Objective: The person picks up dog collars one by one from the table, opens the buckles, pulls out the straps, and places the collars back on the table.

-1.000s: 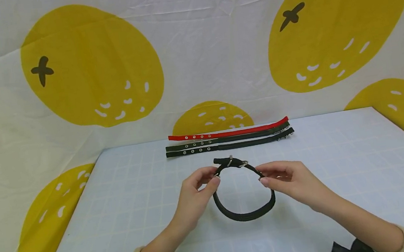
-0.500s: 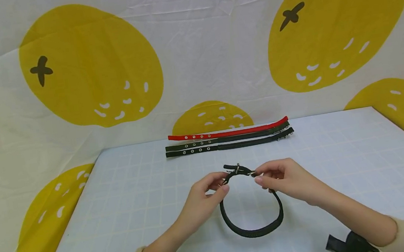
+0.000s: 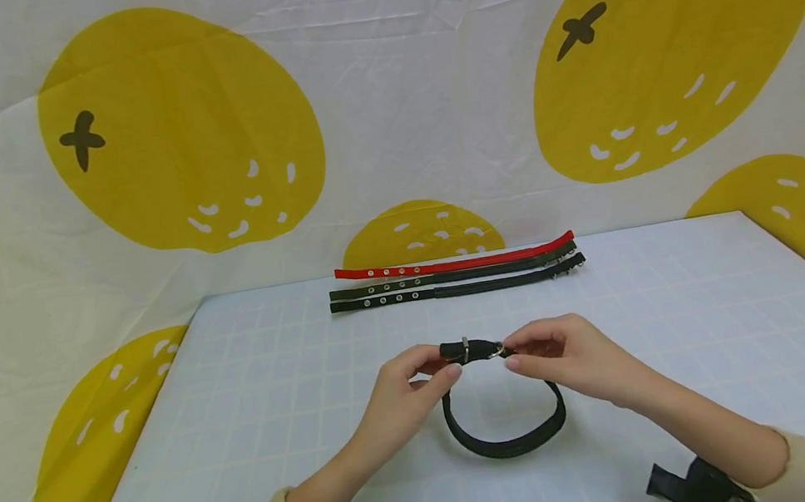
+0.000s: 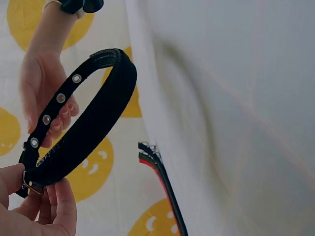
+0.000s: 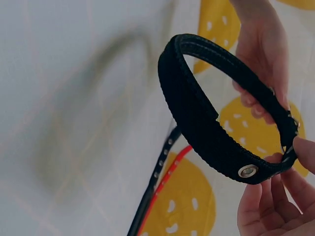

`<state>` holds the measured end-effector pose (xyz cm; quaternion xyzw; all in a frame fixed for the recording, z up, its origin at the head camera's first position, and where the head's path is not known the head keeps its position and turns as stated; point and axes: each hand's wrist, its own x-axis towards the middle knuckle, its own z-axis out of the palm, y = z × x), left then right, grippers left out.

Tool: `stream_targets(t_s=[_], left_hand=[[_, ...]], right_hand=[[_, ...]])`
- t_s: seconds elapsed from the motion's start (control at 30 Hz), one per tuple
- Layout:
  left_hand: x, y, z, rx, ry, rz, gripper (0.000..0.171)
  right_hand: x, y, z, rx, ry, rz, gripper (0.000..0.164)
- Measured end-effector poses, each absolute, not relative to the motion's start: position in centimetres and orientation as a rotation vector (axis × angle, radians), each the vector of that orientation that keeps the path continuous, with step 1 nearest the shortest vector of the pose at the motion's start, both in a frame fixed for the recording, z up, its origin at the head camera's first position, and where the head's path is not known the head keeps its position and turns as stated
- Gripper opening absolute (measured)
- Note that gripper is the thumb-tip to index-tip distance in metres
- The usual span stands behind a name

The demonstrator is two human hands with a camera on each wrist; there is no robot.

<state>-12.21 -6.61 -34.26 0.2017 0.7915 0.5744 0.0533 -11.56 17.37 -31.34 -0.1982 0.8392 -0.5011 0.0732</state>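
Observation:
A black pet collar (image 3: 508, 446) is closed into a loop and held above the table, its wide padded part hanging toward me. Its metal buckle (image 3: 466, 350) and ring (image 3: 496, 350) face up between the hands. My left hand (image 3: 400, 398) pinches the band beside the buckle with thumb and fingers. On the other side, my right hand (image 3: 585, 358) pinches the band near the ring. Metal eyelets (image 4: 46, 119) line part of the strap in the left wrist view. One larger eyelet (image 5: 248, 171) shows close to the right fingers in the right wrist view.
Beyond the hands, a red collar (image 3: 464, 263), a dark green collar (image 3: 451, 278) and a black collar (image 3: 482, 286) lie flat side by side. They rest near the far edge of the pale checked table (image 3: 238, 388). A white cloth with yellow fruit prints (image 3: 184, 127) hangs behind.
Both hands have come closer together at the collar's buckle section. The loop has moved slightly toward me and right, and its buckle end has turned to lie level between the hands.

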Motion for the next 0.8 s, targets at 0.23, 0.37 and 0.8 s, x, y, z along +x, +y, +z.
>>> stream_targets(t_s=[0.23, 0.37, 0.8], left_hand=[[-12.2, -7.0, -34.4, 0.7, 2.391, 1.81, 0.019], [-12.3, -7.2, -34.4, 0.721, 2.427, 1.838, 0.019], [-12.1, -7.8, -34.9, 0.997, 2.589, 1.698, 0.017]], right_hand=[[-11.6, 17.6, -31.2, -0.647, 2.64, -1.412, 0.022], [-11.5, 17.9, -31.0, -0.683, 2.697, -1.395, 0.021], [-11.5, 18.6, -31.3, -0.748, 2.705, -1.376, 0.021]])
